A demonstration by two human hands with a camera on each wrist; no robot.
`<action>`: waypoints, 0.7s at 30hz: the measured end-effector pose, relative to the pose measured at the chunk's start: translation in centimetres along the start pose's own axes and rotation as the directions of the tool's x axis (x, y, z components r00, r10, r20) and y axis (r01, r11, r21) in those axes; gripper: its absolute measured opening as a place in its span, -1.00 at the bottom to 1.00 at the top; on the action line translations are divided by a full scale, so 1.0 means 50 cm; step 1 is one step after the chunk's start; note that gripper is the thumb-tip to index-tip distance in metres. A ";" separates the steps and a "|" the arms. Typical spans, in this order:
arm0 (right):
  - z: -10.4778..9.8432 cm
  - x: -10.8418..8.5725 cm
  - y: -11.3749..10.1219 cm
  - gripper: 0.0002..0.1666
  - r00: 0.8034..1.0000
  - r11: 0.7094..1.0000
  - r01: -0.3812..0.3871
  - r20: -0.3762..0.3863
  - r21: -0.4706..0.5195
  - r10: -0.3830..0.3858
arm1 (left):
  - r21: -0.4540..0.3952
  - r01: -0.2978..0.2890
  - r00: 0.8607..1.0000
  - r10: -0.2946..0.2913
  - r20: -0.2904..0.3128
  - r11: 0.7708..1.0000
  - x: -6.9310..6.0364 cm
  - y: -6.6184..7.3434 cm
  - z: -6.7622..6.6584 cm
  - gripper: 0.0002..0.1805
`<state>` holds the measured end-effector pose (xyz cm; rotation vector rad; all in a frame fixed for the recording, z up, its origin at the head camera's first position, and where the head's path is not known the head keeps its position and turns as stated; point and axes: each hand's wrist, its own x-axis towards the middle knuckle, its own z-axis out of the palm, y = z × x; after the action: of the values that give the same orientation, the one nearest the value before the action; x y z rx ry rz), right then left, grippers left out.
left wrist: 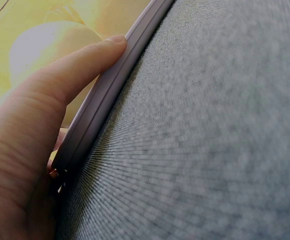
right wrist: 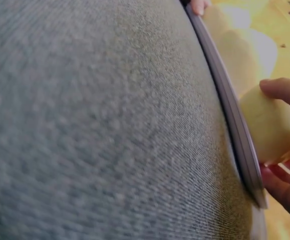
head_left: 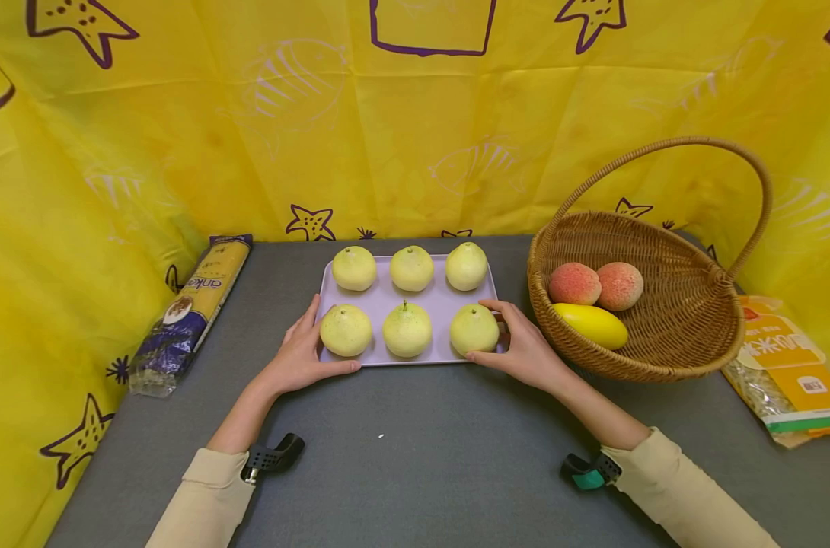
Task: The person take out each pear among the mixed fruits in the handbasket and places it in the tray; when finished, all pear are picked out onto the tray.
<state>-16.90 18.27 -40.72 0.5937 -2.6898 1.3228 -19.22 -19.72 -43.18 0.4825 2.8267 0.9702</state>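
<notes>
Several round yellow-green pears stand in two rows on a shallow lilac tray (head_left: 431, 302). My left hand (head_left: 301, 355) holds the tray at its front left corner, with the fingers along the left side. In the left wrist view the thumb (left wrist: 92, 57) lies against the tray's rim (left wrist: 112, 80). My right hand (head_left: 525, 346) grips the front right pear (head_left: 474, 330), thumb at the front and fingers at its far right side. Seen from the right wrist, that pear (right wrist: 267, 122) sits between thumb and fingers, just inside the tray rim (right wrist: 230, 105).
Right of the tray stands a wicker basket (head_left: 689, 327) with a tall handle, holding two peaches (head_left: 575, 285) and a smooth yellow fruit (head_left: 592, 326). An orange-and-clear packet (head_left: 792, 365) lies beyond it. A yellow-and-blue pasta packet (head_left: 192, 312) lies at left. Yellow cloth (head_left: 401, 152) hangs behind the grey table (head_left: 415, 472).
</notes>
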 end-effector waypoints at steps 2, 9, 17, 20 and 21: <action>-0.001 0.001 0.002 -0.03 1.000 1.000 0.008 0.006 0.008 -0.008 | 0.000 -0.009 1.000 0.009 -0.002 1.000 0.000 0.001 0.000 0.24; 0.000 0.001 0.006 -0.02 1.000 0.999 0.008 0.018 0.032 -0.008 | 0.002 -0.006 1.000 0.006 0.000 1.000 0.001 0.002 0.001 0.28; 0.004 0.000 0.005 0.00 1.000 1.000 0.009 0.009 0.027 -0.009 | 0.008 -0.009 1.000 0.009 -0.004 1.000 0.001 0.003 0.002 0.31; 0.004 -0.003 0.001 0.00 1.000 1.000 0.007 0.007 0.014 -0.007 | 0.006 -0.009 1.000 0.009 -0.005 1.000 0.000 0.003 0.003 0.31; 0.004 -0.003 -0.001 0.01 1.000 1.000 0.002 0.007 0.014 -0.002 | 0.005 -0.009 1.000 0.009 -0.005 1.000 0.000 0.003 0.003 0.32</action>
<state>-16.71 18.12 -40.86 0.6037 -2.6865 1.3429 -19.14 -19.52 -43.18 0.4941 2.8350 0.9674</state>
